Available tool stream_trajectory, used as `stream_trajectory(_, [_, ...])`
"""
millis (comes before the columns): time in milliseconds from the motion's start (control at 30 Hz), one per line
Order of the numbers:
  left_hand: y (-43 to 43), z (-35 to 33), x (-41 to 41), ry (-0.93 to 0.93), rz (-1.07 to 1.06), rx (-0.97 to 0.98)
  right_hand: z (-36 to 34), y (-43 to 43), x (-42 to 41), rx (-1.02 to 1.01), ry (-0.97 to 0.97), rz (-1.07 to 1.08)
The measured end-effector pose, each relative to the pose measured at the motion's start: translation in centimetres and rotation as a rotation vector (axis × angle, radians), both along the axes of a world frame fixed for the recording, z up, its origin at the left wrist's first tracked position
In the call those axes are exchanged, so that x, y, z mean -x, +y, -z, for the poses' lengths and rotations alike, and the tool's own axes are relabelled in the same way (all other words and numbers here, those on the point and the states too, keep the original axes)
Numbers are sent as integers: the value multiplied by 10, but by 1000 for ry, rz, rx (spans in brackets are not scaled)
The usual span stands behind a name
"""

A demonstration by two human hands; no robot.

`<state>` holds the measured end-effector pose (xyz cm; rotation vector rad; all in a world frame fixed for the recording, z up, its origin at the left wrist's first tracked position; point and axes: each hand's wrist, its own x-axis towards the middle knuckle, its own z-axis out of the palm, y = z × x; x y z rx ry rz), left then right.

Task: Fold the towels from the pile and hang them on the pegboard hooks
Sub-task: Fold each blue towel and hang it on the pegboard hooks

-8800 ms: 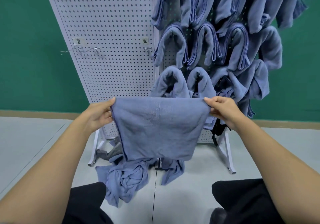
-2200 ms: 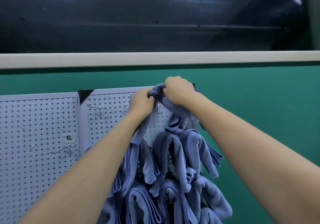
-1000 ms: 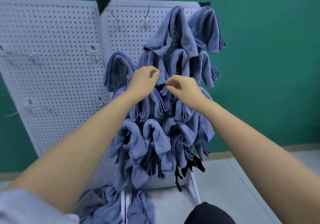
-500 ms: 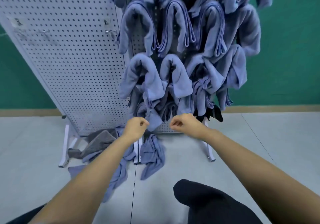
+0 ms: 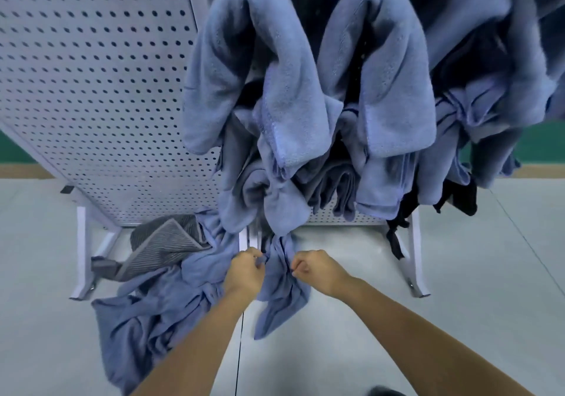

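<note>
Left hand [image 5: 244, 273] and right hand [image 5: 312, 268] each pinch the towel [image 5: 281, 300] by its top edge, 2 grips apart, likely to spread it for folding

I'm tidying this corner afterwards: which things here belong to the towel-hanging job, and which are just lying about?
Job: left hand and right hand, both pinching the crumpled blue towel; loose blue towel pile; white perforated pegboard; folded blue towels hanging on it.
Lying about, probably: grey ribbed cloth; black fabric strips.
</note>
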<state>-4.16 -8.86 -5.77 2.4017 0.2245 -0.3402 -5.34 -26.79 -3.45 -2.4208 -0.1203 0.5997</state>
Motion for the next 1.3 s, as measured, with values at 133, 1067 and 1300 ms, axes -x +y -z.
stream_trajectory(133, [-5,27,-18,8,5,-44,39,18,-21,-19,45,93])
stream_trajectory(1067, [22,-219,29,-180,-26,564,-169,35,17,-371,-80,-3])
stream_trajectory(1300, [27,-344,58,-336,99,623,-302,38,67,-375,-202,-148])
